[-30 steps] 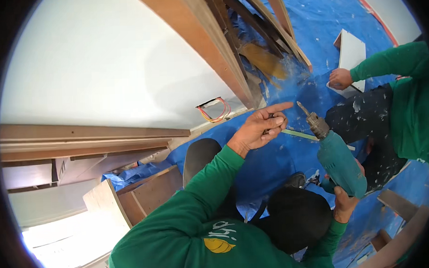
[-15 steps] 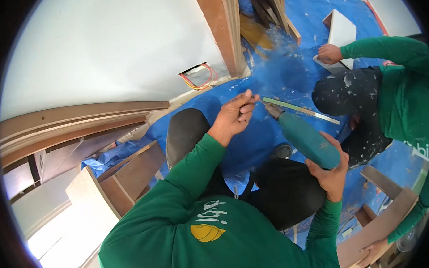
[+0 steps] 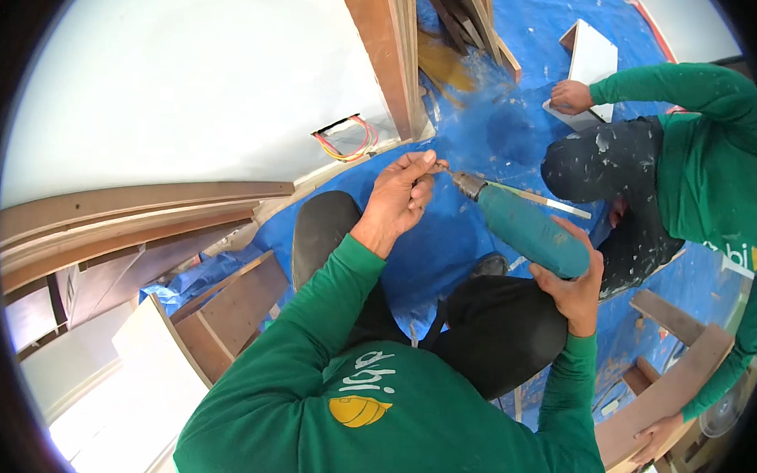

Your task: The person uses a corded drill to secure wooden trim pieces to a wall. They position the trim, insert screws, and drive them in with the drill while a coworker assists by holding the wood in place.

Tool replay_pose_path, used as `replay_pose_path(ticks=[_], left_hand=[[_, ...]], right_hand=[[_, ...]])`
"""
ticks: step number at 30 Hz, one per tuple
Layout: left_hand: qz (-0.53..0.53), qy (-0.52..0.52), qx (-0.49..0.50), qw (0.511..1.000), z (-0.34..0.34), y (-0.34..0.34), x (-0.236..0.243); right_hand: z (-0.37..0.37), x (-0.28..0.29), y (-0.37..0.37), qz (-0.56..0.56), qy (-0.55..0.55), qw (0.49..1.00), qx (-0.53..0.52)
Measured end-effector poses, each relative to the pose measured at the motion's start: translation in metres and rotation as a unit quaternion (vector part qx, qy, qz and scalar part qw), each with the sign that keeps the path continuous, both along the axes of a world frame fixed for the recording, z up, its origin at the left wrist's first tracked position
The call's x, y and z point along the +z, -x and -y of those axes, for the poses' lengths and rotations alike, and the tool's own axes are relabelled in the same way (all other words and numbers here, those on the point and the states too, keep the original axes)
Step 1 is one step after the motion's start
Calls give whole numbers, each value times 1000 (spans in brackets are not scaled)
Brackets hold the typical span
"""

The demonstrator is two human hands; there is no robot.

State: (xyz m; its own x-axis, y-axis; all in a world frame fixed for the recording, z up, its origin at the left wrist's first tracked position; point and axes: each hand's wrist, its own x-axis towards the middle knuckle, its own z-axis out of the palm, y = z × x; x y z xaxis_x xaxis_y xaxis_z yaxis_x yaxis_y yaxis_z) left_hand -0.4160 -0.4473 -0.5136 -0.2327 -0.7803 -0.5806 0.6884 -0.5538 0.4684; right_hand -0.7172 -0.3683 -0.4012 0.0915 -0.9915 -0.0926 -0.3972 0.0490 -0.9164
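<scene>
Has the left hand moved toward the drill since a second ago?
Yes. The left hand has drawn in to the drill bit, its fingers at the chuck, nearer the wall cutout.

Bright, even daylight across scene; white wall [image 3: 181,85] near blown out, little texture left. Strongest glare lower left, pale board [image 3: 109,404] washed to pure white. Shadows soft, faint under drill [image 3: 528,231] on blue tarp [image 3: 445,242]. Heavy fisheye: black ring round frame, wooden trim [image 3: 135,203] bowing near left rim. Centre sharp, left hand [image 3: 402,194] crisp; slight smear at far right edge, fan [image 3: 722,412] dim and soft
</scene>
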Motion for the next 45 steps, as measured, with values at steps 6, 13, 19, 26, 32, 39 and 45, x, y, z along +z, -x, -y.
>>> replay_pose_path(ticks=[6,13,19,26,32,39,45], left_hand=[[-115,-32,22,993,3,-17,-58],[-178,-69,140,972,7,-5,-53],[-227,-80,113,964,8,-12,-86],[-214,-123,154,957,13,21,-48],[-303,-96,74,945,-10,33,46],[-358,-87,40,929,-29,14,216],[-436,-40,-20,899,-48,26,417]], right_hand=[[-3,-9,7,-32,21,999,26],[-3,-10,3,-7,-2,1000,4],[-5,-14,9,5,-3,1000,-28],[-3,-8,6,28,3,997,-71],[3,-10,7,177,6,974,-143],[8,8,11,78,-55,986,-133],[19,54,-7,113,-65,987,-92]])
